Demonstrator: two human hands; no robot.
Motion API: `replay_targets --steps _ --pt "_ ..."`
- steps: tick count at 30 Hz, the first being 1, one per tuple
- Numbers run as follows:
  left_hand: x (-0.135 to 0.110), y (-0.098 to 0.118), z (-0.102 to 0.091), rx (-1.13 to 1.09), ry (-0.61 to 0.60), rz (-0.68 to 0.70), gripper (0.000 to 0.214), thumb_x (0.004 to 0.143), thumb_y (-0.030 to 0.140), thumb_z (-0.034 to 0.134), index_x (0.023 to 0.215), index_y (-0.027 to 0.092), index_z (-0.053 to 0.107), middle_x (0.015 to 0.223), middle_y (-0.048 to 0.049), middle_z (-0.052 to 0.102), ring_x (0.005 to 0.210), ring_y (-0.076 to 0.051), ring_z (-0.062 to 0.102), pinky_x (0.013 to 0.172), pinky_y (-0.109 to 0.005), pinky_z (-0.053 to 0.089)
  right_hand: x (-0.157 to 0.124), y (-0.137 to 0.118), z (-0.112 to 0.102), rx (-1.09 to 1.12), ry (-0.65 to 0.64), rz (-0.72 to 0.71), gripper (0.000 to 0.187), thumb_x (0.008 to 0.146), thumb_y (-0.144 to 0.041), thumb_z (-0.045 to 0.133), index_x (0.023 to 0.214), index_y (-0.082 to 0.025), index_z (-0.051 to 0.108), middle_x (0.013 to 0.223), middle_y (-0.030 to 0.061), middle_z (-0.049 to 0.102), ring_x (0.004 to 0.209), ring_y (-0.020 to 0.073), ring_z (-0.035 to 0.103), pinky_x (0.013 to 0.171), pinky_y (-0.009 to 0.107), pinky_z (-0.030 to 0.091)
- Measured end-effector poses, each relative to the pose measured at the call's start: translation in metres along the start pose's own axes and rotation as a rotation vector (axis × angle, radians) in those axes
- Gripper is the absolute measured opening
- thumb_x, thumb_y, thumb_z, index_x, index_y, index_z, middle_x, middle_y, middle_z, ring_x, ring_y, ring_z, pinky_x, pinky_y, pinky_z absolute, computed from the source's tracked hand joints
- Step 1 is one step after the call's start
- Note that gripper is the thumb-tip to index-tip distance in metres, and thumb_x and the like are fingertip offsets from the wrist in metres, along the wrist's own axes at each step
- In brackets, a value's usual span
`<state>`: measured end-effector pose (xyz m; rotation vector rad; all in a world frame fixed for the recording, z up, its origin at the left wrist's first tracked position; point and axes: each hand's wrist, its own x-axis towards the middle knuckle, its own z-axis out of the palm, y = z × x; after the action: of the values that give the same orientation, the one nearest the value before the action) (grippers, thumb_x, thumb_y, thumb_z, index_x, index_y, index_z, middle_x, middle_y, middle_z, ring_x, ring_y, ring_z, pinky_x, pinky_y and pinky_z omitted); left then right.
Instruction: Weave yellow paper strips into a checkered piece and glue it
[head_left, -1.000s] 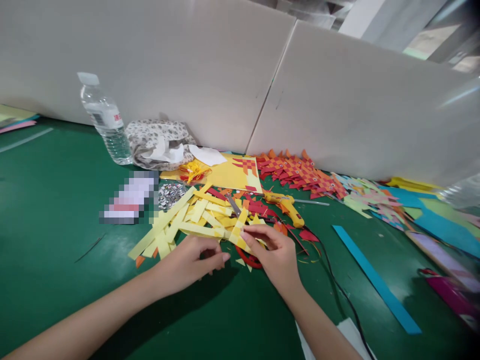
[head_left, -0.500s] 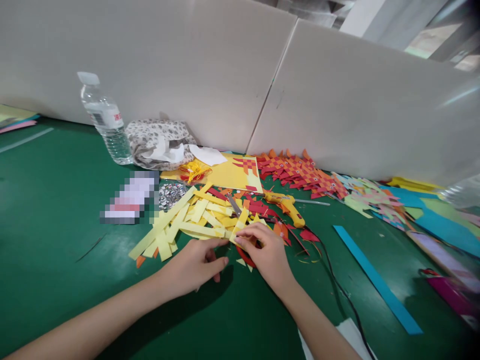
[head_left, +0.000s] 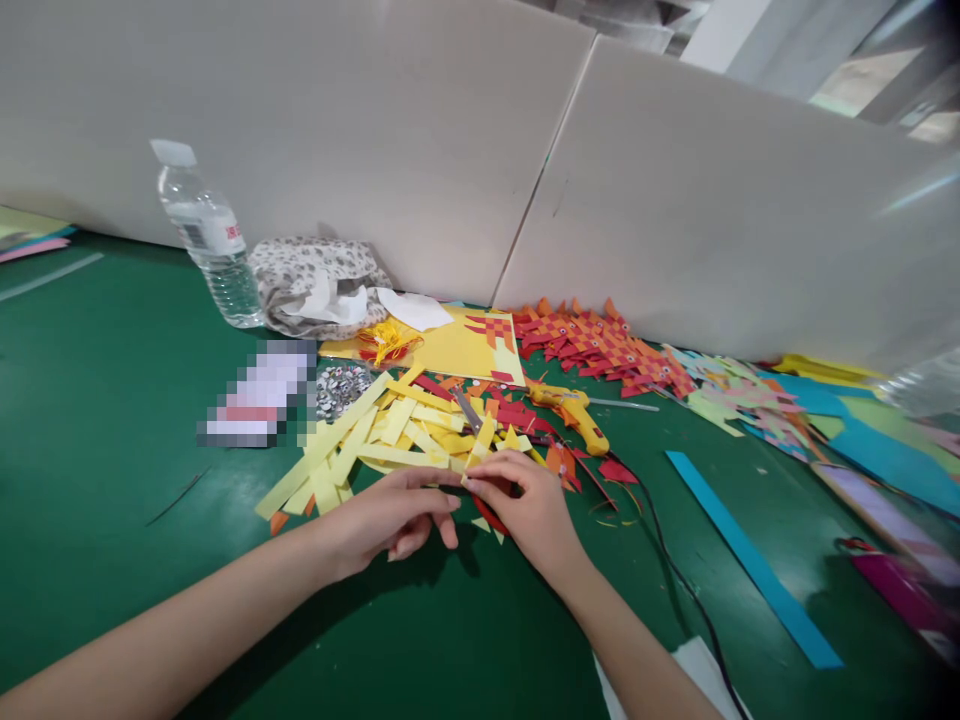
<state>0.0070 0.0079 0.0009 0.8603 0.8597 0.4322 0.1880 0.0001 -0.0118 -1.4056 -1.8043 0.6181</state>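
Observation:
My right hand (head_left: 531,505) is closed in a pinch on a small yellow paper strip (head_left: 481,442), which sticks up above the fingertips. Beside it, my left hand (head_left: 390,515) stretches its index finger to the lower end of this strip. The other left fingers hang loosely apart with nothing visible between them. Behind both hands spreads a heap of yellow paper strips (head_left: 401,425), some pale and some bright. Scissors (head_left: 469,410) lie partly buried in the heap, with a red loop (head_left: 491,515) showing under my right hand.
A yellow glue gun (head_left: 574,412) with a black cord lies to the right. Woven red-orange paper fish (head_left: 592,345) are piled by the partition. Googly eyes (head_left: 341,390), a water bottle (head_left: 214,240) and a patterned cloth bag (head_left: 322,275) stand left. A blue strip (head_left: 750,555) lies right.
The left hand has turned slightly and its thumb has come up closer to the index finger. My right fingertips have shifted a little left with the yellow strip.

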Motion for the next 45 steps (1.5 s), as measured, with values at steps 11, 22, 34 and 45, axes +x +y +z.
replay_targets --steps 11,22,34,45 --pt "0.006 -0.001 -0.002 -0.134 -0.078 -0.015 0.028 0.077 0.023 0.057 0.103 0.014 0.053 0.059 0.0006 0.062 0.031 0.0 0.026 0.032 -0.016 0.013 -0.001 0.0 0.0 -0.011 0.02 -0.062 0.007 0.071 -0.016 0.068 0.073 -0.022 0.071 0.076 0.0028 0.068 0.073 0.0158 0.063 0.067 0.028 0.052" --pt "0.005 -0.001 -0.002 -0.149 -0.068 -0.023 0.034 0.074 0.022 0.058 0.108 0.016 0.052 0.061 0.0011 0.061 0.033 -0.001 0.025 0.034 -0.016 0.012 -0.001 0.004 0.002 0.021 0.051 -0.078 0.007 0.071 -0.017 0.068 0.073 -0.022 0.072 0.075 0.0027 0.066 0.07 0.015 0.062 0.064 0.027 0.051" --pt "-0.006 0.005 0.001 -0.175 -0.022 0.028 0.026 0.073 0.021 0.061 0.098 0.016 0.059 0.045 0.0077 0.048 0.032 0.0 0.016 0.033 -0.016 0.006 -0.006 -0.007 0.001 0.031 0.152 -0.18 0.01 0.075 -0.019 0.065 0.076 -0.025 0.072 0.071 0.0023 0.061 0.069 0.015 0.058 0.062 0.029 0.049" --pt "0.002 -0.003 -0.001 -0.071 0.147 0.139 0.023 0.067 0.034 0.071 0.076 0.015 0.061 0.037 0.0095 0.04 0.03 0.0 0.02 0.032 -0.017 0.008 -0.017 -0.023 -0.004 0.05 0.082 -0.321 0.024 0.078 -0.015 0.057 0.098 -0.025 0.067 0.081 0.0041 0.059 0.077 0.0163 0.057 0.069 0.031 0.048"
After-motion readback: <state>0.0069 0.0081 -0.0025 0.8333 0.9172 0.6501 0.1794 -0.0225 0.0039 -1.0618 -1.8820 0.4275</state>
